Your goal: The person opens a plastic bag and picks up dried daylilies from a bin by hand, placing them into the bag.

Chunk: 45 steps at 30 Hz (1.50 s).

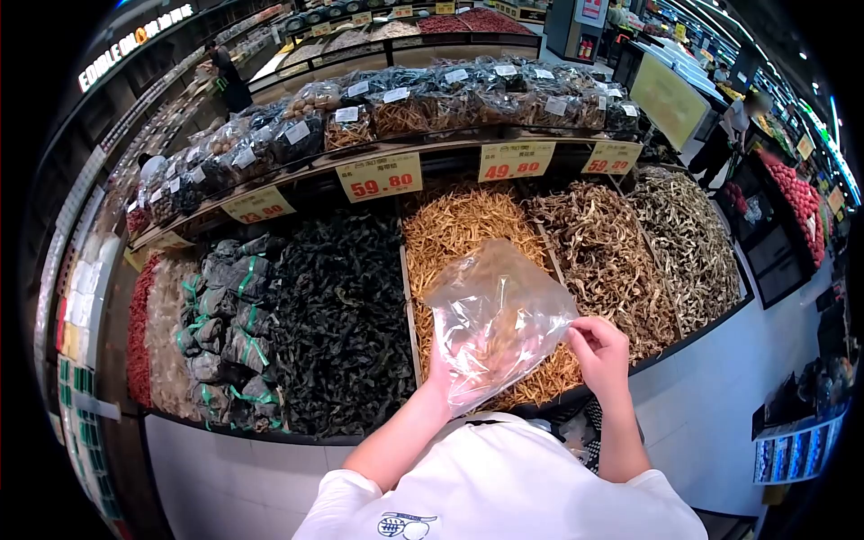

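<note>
A clear plastic bag (498, 301) is spread in front of me, above a bin of golden-brown dried strips (463, 216). At the bag's right corner, my right hand (601, 353) pinches the film between thumb and fingers. My left hand (441, 380) supports the bag at its lower left, its fingers showing only faintly pinkish through the shiny plastic. To the right of the bag lie brown dried slices (607, 243), and dark dried leafy pieces (340, 306) fill the bin to its left.
Price signs (379, 176) line the back of the bins, below a shelf of bagged dried goods (432, 112). Dark bundles with green ties (238, 310) lie farther left. Pale dried strips (688, 238) fill the far-right bin. A person (731, 135) stands at the upper right.
</note>
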{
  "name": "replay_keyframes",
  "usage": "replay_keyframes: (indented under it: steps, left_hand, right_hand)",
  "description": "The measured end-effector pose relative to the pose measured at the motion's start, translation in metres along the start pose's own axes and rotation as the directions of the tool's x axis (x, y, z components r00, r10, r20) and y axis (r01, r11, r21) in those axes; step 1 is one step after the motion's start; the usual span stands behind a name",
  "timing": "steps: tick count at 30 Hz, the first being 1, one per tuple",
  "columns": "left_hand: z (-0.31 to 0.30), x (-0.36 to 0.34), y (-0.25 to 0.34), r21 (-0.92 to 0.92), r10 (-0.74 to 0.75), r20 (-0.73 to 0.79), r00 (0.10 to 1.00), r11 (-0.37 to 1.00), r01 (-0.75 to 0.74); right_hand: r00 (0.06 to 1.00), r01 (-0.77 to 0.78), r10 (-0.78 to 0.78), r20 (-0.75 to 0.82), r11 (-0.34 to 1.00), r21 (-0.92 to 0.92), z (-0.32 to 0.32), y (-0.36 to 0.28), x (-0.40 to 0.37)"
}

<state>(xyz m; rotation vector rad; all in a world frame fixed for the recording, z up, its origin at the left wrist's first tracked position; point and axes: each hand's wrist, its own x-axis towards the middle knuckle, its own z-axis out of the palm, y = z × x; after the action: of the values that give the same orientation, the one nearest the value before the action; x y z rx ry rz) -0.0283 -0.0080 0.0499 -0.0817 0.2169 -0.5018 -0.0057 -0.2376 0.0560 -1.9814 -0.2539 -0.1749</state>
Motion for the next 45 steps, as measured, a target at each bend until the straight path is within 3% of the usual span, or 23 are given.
replay_keyframes:
  steps: [2, 5, 7, 9, 10, 13, 14, 17, 19, 21, 22, 25, 28, 29, 31, 33, 35, 38, 40, 41, 45]
  left_hand:
    - [0.002, 0.002, 0.005, 0.015, -0.001, 0.032, 0.999, 1.0, 0.001]
    - [0.009, -0.002, 0.007, -0.012, 0.016, 0.043, 0.999, 1.0, -0.016]
    - [0.002, -0.008, 0.015, 0.032, -0.004, 0.12, 0.993, 1.0, 0.0]
    - [-0.013, -0.013, 0.021, 0.161, 0.07, 0.133, 0.989, 0.983, -0.091]
    - [-0.022, -0.021, 0.02, 0.124, 0.1, 0.203, 0.974, 0.984, -0.127]
    - [-0.035, -0.03, 0.028, 0.016, 0.07, 0.191, 0.979, 0.997, -0.074]
    - [-0.036, -0.033, 0.031, 0.097, 0.052, 0.227, 0.972, 0.992, -0.076]
    - [-0.049, -0.037, 0.04, 0.184, -0.001, 0.154, 0.988, 0.983, -0.028]
    - [-0.057, -0.037, 0.044, 0.173, -0.053, 0.205, 0.977, 0.985, 0.017]
    - [-0.057, -0.037, 0.044, 0.492, -0.048, 0.072, 0.996, 0.871, 0.006]
    - [-0.061, -0.033, 0.046, 0.422, -0.067, 0.089, 0.994, 0.906, 0.024]
    - [-0.05, -0.028, 0.048, 0.487, -0.056, 0.043, 0.998, 0.873, 0.028]
    - [-0.042, -0.02, 0.05, 0.5, -0.073, 0.057, 0.996, 0.866, 0.035]
    - [-0.042, -0.017, 0.052, 0.506, -0.102, 0.08, 0.992, 0.861, 0.048]
    - [-0.046, -0.011, 0.055, 0.491, -0.111, 0.103, 0.989, 0.87, 0.047]
    - [-0.045, -0.007, 0.056, 0.527, -0.175, 0.085, 0.981, 0.844, 0.105]
    - [-0.051, -0.004, 0.054, 0.532, -0.185, 0.072, 0.98, 0.838, 0.12]
    - [-0.055, 0.0, 0.052, 0.588, -0.237, 0.081, 0.968, 0.796, 0.145]
    - [-0.055, -0.002, 0.05, 0.559, -0.297, 0.125, 0.946, 0.809, 0.18]
    - [-0.058, -0.003, 0.051, 0.557, -0.296, 0.125, 0.947, 0.811, 0.18]
    - [-0.074, -0.009, 0.052, 0.668, -0.323, 0.122, 0.938, 0.726, 0.163]
  right_hand:
    - [0.995, 0.034, -0.031, -0.097, 0.999, 0.033, 0.005, -0.007, 0.018]
    - [0.992, 0.059, -0.044, -0.114, 0.989, 0.135, 0.006, -0.012, 0.044]
    - [0.987, 0.088, -0.066, -0.147, 0.985, 0.147, 0.009, -0.014, 0.058]
    - [0.989, 0.076, -0.051, -0.142, 0.981, 0.177, 0.011, -0.019, 0.068]
    - [0.989, 0.072, -0.048, -0.137, 0.982, 0.175, 0.013, -0.021, 0.071]
    - [0.988, 0.022, 0.015, -0.155, 0.972, 0.233, 0.018, -0.021, 0.078]
    - [0.986, 0.014, 0.028, -0.163, 0.968, 0.252, 0.018, -0.02, 0.08]
    - [0.984, -0.003, 0.05, -0.173, 0.965, 0.262, 0.019, -0.019, 0.087]
    - [0.971, -0.024, 0.107, -0.215, 0.933, 0.359, 0.02, -0.019, 0.09]
    - [0.974, -0.001, 0.091, -0.209, 0.917, 0.399, 0.018, -0.015, 0.097]
    - [0.964, -0.009, 0.133, -0.232, 0.882, 0.47, 0.018, -0.015, 0.099]
    - [0.959, -0.007, 0.16, -0.232, 0.836, 0.549, 0.013, -0.012, 0.106]
    - [0.977, 0.095, -0.042, -0.209, 0.964, 0.249, 0.009, -0.013, 0.104]
    - [0.968, 0.174, -0.189, -0.168, 0.98, -0.098, 0.007, -0.016, 0.101]
    - [0.926, 0.309, -0.375, -0.033, 0.808, -0.502, 0.014, -0.043, 0.088]
    - [0.92, 0.367, -0.389, 0.051, 0.806, -0.465, 0.027, -0.051, 0.074]
    - [0.892, 0.436, -0.426, 0.152, 0.719, -0.541, 0.03, -0.046, 0.068]
    - [0.871, 0.475, -0.462, 0.167, 0.706, -0.525, 0.031, -0.029, 0.072]
    - [0.923, 0.349, -0.384, 0.017, 0.816, -0.461, 0.035, -0.03, 0.076]
    - [0.923, 0.349, -0.384, 0.019, 0.816, -0.461, 0.036, -0.033, 0.08]
    - [0.805, 0.442, -0.586, -0.089, 0.694, -0.568, 0.038, -0.048, 0.106]
